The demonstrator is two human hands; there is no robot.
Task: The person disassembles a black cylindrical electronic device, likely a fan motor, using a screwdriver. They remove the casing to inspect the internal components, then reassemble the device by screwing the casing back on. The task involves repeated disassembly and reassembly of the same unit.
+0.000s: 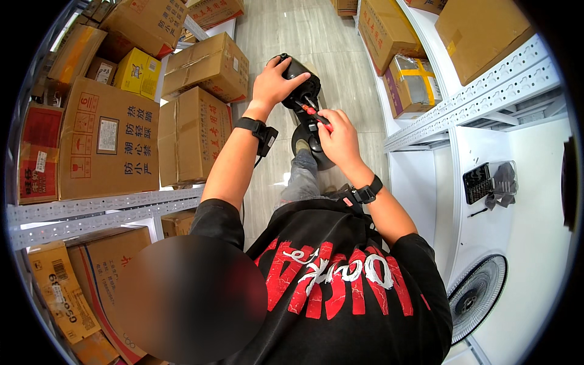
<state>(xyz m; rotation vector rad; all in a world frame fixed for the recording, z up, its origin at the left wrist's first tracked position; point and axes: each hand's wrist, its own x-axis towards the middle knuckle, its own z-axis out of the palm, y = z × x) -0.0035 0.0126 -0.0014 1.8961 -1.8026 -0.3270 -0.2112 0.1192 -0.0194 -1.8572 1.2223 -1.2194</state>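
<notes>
My left hand (pixel 271 88) is wrapped over the top of a black fan motor housing (pixel 309 90) on a black stand. My right hand (pixel 340 140) grips a red-and-black screwdriver (pixel 310 111), whose shaft points up at the underside of the housing. Whether its tip touches a screw is too small to tell. Below, the round black base (pixel 320 158) rests on the floor next to my shoe (pixel 302 145). Both wrists wear black strapped devices.
Cardboard boxes (pixel 109 143) fill the white metal shelves at left, with a yellow box (pixel 137 73) among them. More boxes (pixel 389 33) stand at right. On the lower right shelf are a fan grille (pixel 477 298), a black tray (pixel 479 184) and crumpled grey plastic (pixel 504 182).
</notes>
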